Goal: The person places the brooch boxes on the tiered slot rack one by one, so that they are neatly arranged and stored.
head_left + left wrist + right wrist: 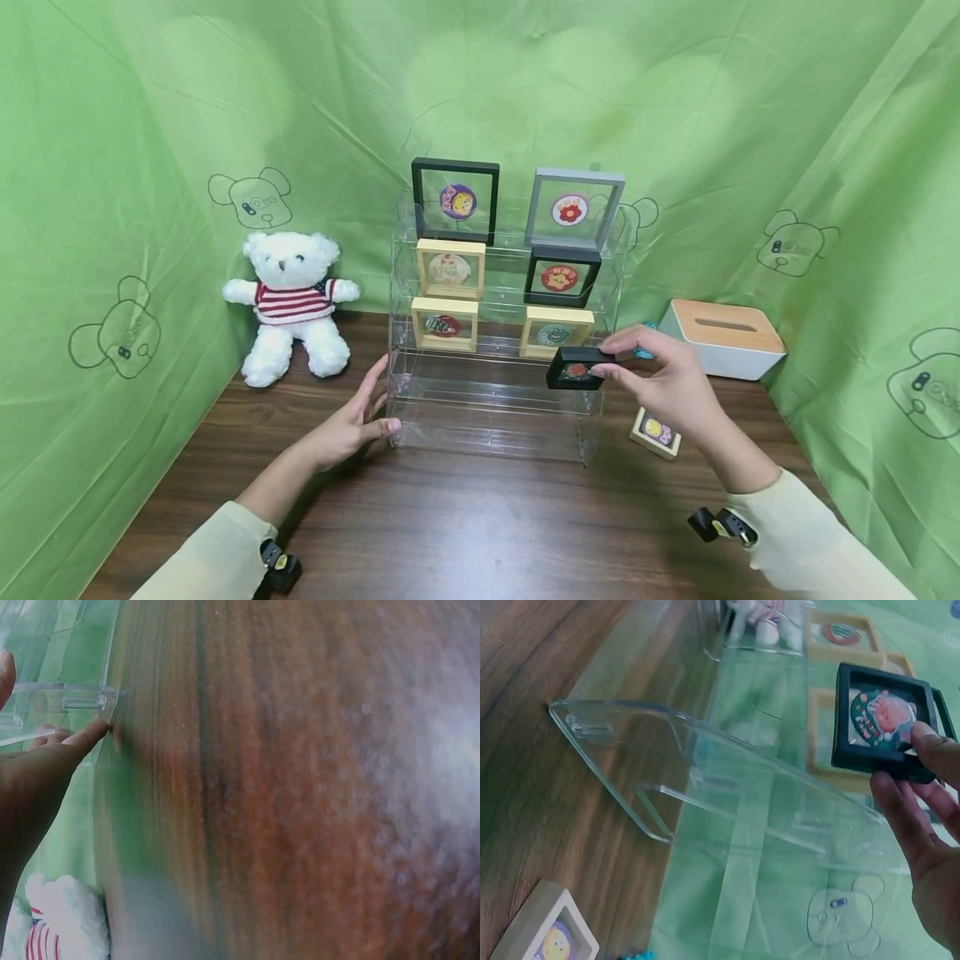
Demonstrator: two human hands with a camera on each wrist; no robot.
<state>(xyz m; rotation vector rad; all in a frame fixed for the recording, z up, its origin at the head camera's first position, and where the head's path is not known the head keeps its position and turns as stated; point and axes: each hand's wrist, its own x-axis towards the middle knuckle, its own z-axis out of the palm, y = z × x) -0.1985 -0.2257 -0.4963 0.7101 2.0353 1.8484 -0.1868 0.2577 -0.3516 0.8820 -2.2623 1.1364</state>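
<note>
My right hand [667, 375] pinches a small black display frame [574, 369] by its right end, thumb on the front and fingers behind. The right wrist view shows a round pink and green picture [883, 718] inside it. The frame is held in front of a clear tiered acrylic stand [487, 437], near its right side and over the lower tiers. Against the stand's left side rests my left hand [345, 429], its fingers extended and the thumb at the lower front corner. Upper tiers carry several frames, among them a grey frame [573, 208] and a cream frame [451, 268].
A cream frame [655, 433] lies on the wooden table [465, 533] right of the stand. Behind it are a tissue box [727, 337] and a small blue thing [646, 331]. At left sits a white teddy bear [292, 308]. Green cloth [337, 100] hangs around the table.
</note>
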